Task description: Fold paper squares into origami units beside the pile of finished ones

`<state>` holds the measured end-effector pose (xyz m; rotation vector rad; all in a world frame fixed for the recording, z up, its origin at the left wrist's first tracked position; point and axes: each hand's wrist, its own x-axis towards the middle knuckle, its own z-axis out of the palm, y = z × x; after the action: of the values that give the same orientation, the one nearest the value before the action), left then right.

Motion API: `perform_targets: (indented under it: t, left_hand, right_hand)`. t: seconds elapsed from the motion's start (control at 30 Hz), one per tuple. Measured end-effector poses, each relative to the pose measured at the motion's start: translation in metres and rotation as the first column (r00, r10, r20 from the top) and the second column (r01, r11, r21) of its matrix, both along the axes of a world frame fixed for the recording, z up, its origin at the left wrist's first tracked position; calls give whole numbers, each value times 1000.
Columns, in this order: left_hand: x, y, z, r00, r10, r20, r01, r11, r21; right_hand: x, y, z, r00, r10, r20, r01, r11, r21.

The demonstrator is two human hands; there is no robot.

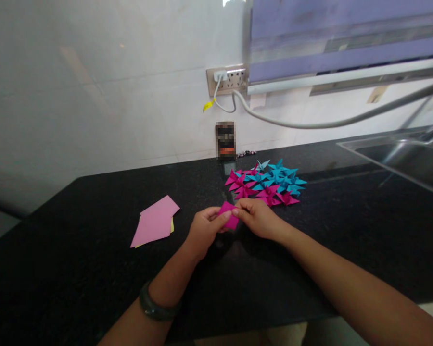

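Note:
Between my two hands is a small folded square of magenta origami paper (229, 220), held above the dark counter. My left hand (205, 229) pinches its left side, thumb on top and fingers beneath. At its upper right edge, my right hand (259, 217) grips the paper between thumb and bent fingers. Just beyond the hands lies a cluster of folded paper cranes, magenta ones (244, 191) in front and blue ones (278, 177) behind, with a pale one (262, 166) at the back. Loose pink paper sheets (157, 221) lie to the left, with a yellow edge showing underneath.
The black countertop (94, 269) meets a tiled wall. A small blurred-out object (225, 140) stands against the wall, beside a beaded string (247, 154). A cable (292, 121) runs from the wall socket (226, 79) to the right. A metal sink (397, 156) is at right.

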<state>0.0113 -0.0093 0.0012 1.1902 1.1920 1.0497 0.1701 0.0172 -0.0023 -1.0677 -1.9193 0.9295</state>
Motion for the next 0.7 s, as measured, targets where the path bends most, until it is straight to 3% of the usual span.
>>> perform_targets:
  t: [0.07,0.23,0.3,0.47,0.6,0.7]
  left_hand:
    - [-2,2,-1,999,47,16,-48,999,25]
    - [-5,4,-4,989,130,69,-133,990,50]
    - [-4,4,-4,985,134,109,-138,990,35]
    - [-2,4,-4,971,167,170,-175,984,34]
    - [-3,7,-6,948,238,213,-242,970,-6]
    - [-3,8,-7,934,259,245,-260,965,-29]
  right_hand:
    - [2,0,1,999,-1,52,0,1000,28]
    - [0,0,1,991,-21,-131,-8,976,-216]
    - [-1,0,0,989,9,-149,-46,968,-247]
    - [-1,0,-2,996,12,-85,-27,985,-169]
    - [-3,0,-1,971,-104,-216,82,991,-106]
    - [-4,1,-2,970,-96,-223,83,994,-70]
